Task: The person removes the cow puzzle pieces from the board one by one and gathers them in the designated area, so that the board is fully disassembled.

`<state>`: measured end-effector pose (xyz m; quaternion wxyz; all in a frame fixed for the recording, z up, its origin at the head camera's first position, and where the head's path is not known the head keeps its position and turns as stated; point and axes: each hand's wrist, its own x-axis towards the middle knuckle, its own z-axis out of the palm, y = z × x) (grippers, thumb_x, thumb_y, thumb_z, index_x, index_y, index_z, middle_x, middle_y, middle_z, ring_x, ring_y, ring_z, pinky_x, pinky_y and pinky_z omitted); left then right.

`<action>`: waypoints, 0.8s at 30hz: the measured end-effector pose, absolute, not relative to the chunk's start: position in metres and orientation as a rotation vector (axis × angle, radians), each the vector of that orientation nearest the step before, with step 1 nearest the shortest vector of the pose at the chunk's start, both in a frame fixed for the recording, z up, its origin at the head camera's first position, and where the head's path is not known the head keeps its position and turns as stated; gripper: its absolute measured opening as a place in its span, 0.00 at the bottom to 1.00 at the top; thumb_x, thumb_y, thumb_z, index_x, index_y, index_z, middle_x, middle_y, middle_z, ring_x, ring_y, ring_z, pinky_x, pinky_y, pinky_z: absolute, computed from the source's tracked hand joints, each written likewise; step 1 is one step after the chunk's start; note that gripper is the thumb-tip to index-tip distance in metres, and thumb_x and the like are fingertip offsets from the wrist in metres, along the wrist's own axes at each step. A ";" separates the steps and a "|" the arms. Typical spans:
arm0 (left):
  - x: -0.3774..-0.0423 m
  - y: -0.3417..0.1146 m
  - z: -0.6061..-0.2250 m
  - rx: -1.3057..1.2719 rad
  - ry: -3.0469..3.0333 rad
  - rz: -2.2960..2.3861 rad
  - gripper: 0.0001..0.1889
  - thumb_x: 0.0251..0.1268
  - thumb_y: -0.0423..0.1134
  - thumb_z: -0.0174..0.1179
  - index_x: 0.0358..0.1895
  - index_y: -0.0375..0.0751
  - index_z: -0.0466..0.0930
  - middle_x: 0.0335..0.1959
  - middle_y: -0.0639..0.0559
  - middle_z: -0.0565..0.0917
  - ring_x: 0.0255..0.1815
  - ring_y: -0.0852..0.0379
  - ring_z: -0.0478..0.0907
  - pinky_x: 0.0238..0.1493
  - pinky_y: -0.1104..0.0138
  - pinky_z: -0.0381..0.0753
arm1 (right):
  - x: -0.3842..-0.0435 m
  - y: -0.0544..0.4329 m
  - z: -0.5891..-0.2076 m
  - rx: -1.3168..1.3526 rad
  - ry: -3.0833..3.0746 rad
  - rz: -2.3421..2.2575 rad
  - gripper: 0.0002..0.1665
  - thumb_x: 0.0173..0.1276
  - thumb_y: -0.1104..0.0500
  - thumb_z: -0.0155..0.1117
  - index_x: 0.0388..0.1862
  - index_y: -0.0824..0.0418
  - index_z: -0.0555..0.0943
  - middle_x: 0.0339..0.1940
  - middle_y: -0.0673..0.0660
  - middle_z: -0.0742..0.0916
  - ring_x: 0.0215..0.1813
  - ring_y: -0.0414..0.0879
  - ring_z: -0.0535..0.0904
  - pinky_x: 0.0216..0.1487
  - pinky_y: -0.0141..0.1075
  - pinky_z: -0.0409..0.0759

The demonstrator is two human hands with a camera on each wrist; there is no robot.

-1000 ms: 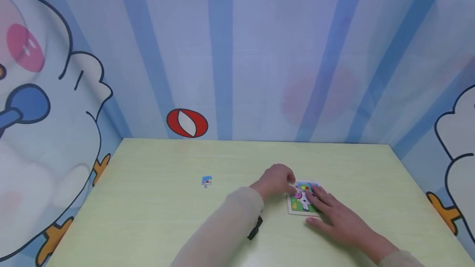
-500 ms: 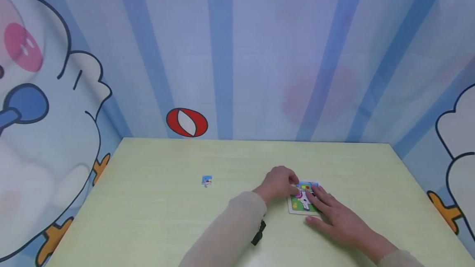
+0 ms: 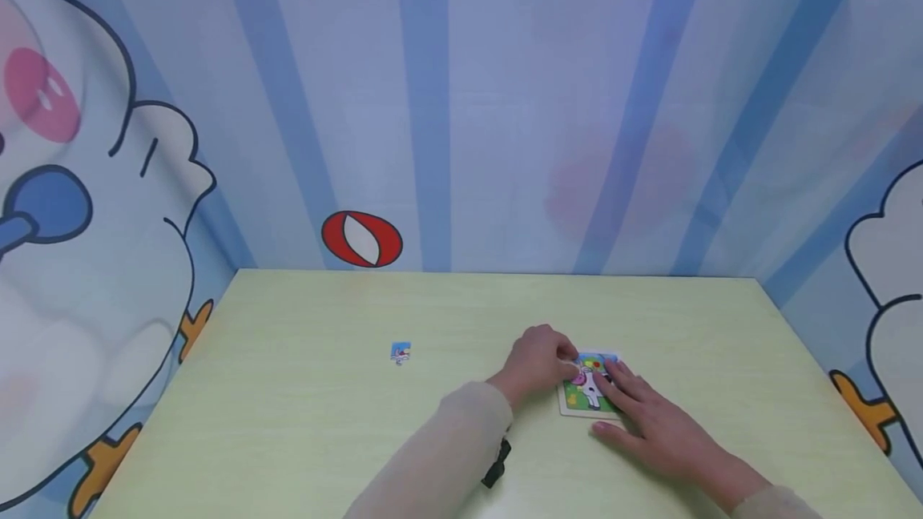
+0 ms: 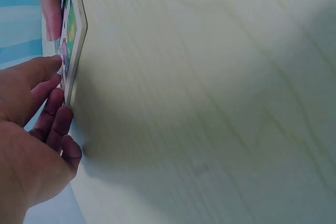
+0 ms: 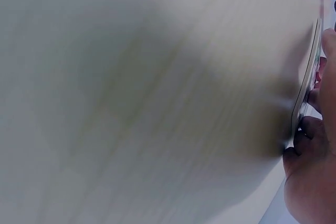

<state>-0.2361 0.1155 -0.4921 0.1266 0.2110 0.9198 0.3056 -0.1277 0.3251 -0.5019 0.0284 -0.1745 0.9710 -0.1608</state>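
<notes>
A small square jigsaw puzzle in a pale frame lies on the table, showing a cow on green grass. My left hand is at its upper left corner, thumb and fingertips curled together, pinching a puzzle piece that they mostly hide. The left wrist view has those fingers close against the frame's edge. Laid over the puzzle's right side is my right hand, fingers extended and thumb apart near the lower edge. Far to the left lies a loose puzzle piece, blue and white.
The pale wooden table ends at a printed blue striped backdrop. A dark strap hangs by the left wrist, below the sleeve.
My left hand has shifted slightly at the puzzle's corner and its forearm has moved a little. The right hand stays in place on the puzzle. The loose piece has not moved.
</notes>
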 end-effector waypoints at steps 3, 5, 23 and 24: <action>-0.236 0.115 -0.493 0.603 2.675 0.914 0.12 0.68 0.45 0.75 0.51 0.48 0.92 0.39 0.61 0.81 0.43 0.63 0.74 0.56 0.68 0.76 | -0.128 0.324 -0.501 -0.548 3.001 -0.498 0.47 0.77 0.30 0.60 0.85 0.54 0.67 0.86 0.62 0.65 0.83 0.67 0.62 0.69 0.65 0.74; -0.236 0.115 -0.492 0.592 2.667 0.922 0.13 0.67 0.45 0.76 0.51 0.48 0.92 0.39 0.61 0.82 0.43 0.63 0.74 0.56 0.68 0.76 | -0.128 0.324 -0.501 -0.543 3.002 -0.497 0.47 0.77 0.30 0.60 0.85 0.54 0.67 0.86 0.62 0.65 0.83 0.68 0.62 0.69 0.66 0.74; -0.233 0.114 -0.484 0.505 2.608 0.962 0.12 0.65 0.45 0.77 0.48 0.47 0.92 0.41 0.61 0.83 0.46 0.61 0.77 0.61 0.66 0.77 | -0.128 0.323 -0.501 -0.543 2.997 -0.480 0.48 0.77 0.29 0.59 0.85 0.55 0.67 0.87 0.62 0.64 0.84 0.68 0.61 0.73 0.66 0.69; -0.233 0.114 -0.483 0.503 2.605 0.964 0.12 0.65 0.45 0.77 0.48 0.47 0.92 0.41 0.61 0.83 0.46 0.61 0.77 0.61 0.66 0.77 | -0.128 0.323 -0.502 -0.537 2.997 -0.477 0.48 0.77 0.29 0.59 0.85 0.55 0.66 0.87 0.62 0.64 0.84 0.67 0.60 0.74 0.66 0.68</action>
